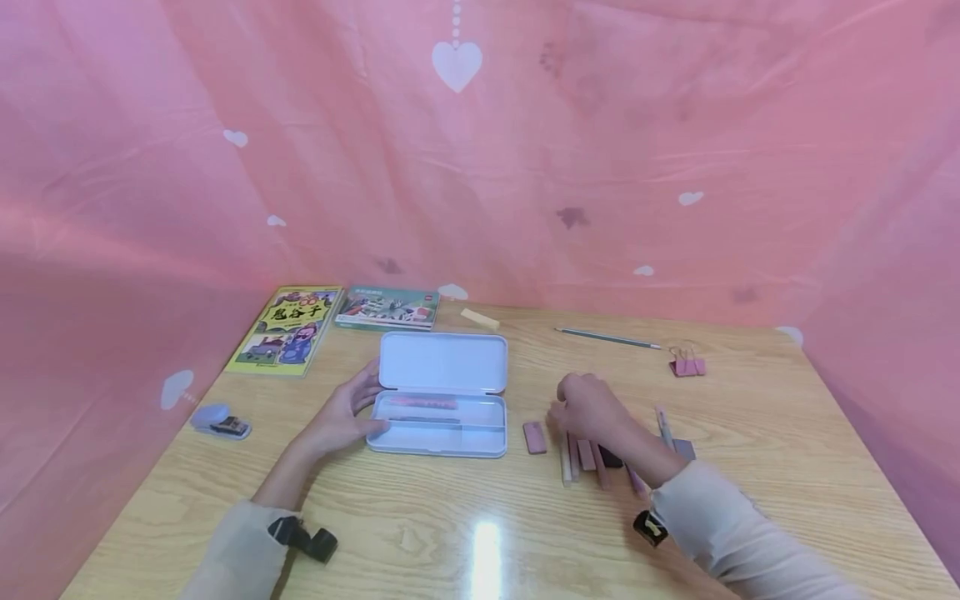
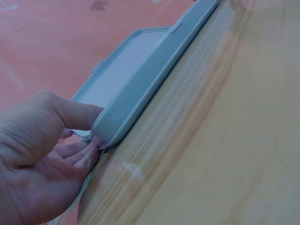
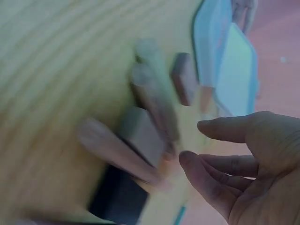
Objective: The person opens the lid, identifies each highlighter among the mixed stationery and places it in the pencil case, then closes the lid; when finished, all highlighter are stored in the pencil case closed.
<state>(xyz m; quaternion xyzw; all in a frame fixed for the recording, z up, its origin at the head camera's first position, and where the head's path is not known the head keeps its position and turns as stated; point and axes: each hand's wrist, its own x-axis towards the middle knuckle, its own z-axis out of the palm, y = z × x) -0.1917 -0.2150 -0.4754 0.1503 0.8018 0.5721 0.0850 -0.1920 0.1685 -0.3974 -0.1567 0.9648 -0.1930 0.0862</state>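
A white pencil case (image 1: 446, 438) lies with its lid raised; a pink pen (image 1: 423, 403) and a thin pen-like item (image 1: 423, 420) are inside it. My left hand (image 1: 351, 414) holds the case by its left end, thumb over the rim and fingers at the outer side. In the right wrist view my right hand (image 3: 248, 164) has thumb and fingers apart with nothing between them. It hovers over a group of pens, including a pale one (image 1: 566, 467) and a pink one (image 1: 600, 465), beside a pinkish block (image 1: 587, 455) and a black block (image 1: 611, 457). A pink eraser (image 1: 535, 437) lies left of the group.
Behind the case are a yellow book (image 1: 281, 332), a green book (image 1: 386, 308) and a yellowish strip (image 1: 480, 318). A stapler (image 1: 220, 421) sits at the left. A pencil (image 1: 607, 338) and a pink binder clip (image 1: 687, 365) lie back right. Near the right forearm is a grey block (image 1: 684, 450).
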